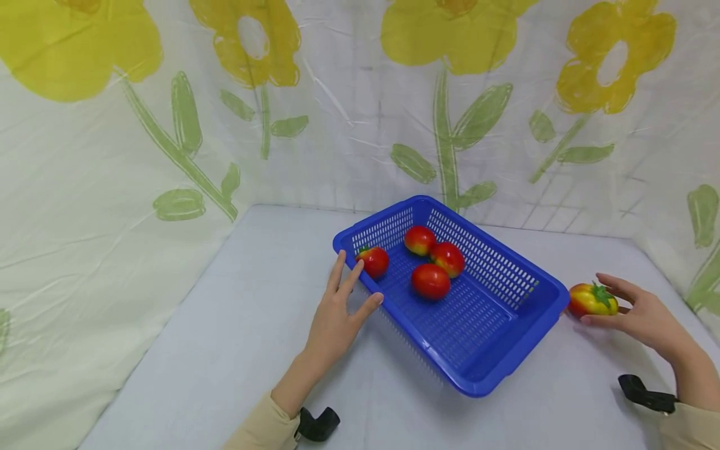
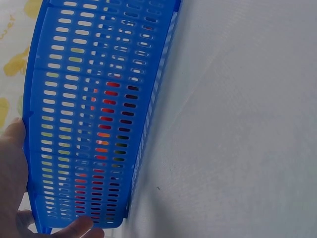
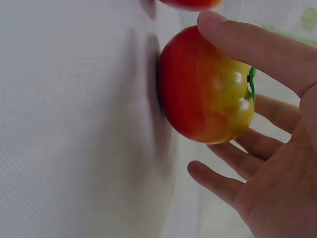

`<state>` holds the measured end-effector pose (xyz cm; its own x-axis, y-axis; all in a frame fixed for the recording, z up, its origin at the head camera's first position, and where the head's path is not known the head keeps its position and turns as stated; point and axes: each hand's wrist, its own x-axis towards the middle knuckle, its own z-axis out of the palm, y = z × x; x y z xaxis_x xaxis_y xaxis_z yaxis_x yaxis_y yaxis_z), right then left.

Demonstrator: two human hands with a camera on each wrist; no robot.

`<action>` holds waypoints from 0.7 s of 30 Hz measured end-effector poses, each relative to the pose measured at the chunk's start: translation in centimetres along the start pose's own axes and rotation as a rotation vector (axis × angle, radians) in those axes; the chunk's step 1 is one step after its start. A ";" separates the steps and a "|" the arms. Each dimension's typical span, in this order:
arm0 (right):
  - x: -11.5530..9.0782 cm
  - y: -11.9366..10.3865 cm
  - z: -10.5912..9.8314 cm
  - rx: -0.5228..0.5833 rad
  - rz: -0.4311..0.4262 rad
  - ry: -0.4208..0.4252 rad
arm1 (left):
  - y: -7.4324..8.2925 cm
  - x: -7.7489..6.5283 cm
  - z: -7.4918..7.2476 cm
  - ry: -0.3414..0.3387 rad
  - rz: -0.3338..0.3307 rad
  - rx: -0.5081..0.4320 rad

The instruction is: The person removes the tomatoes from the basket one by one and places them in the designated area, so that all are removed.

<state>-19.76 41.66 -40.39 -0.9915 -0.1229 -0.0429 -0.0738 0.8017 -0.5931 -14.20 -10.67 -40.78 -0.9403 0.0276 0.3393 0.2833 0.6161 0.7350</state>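
A blue plastic basket (image 1: 484, 375) with slotted walls sits at an angle on the table. Inside are several red tomatoes, among them one (image 1: 430, 281) near the middle and one (image 1: 374, 262) by the left rim. My left hand (image 1: 336, 319) touches the basket's left rim, fingers spread and fairly straight; the left wrist view has its fingertips at the slotted wall. Beyond the basket's right end, my right hand (image 1: 647, 319) holds a red-and-yellow tomato (image 3: 203, 87) with a green calyx, thumb on one side, fingers around the other, close over the table.
Another red tomato (image 3: 190, 4) shows partly at the top of the right wrist view. A pale cloth covers the table (image 1: 247, 294). Behind it hangs a white sheet (image 1: 349, 125) printed with yellow flowers.
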 end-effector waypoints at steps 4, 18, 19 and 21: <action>-0.1 -0.1 -0.2 0.018 -0.015 0.014 | -0.1 0.0 0.0 0.003 0.003 0.000; -0.2 -0.9 -0.7 0.024 0.042 0.001 | 0.0 -0.1 0.1 0.011 0.011 0.001; -0.3 -1.1 -0.8 0.036 0.047 0.002 | 0.0 -0.1 0.0 0.011 0.007 0.000; -0.3 -1.3 -0.8 0.065 0.052 0.004 | 0.0 -0.1 0.0 0.008 0.001 -0.001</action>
<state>-19.43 41.12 -38.94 -0.9942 -0.0795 -0.0722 -0.0148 0.7674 -0.6410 -14.12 -10.64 -40.83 -0.9385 0.0220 0.3446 0.2845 0.6150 0.7354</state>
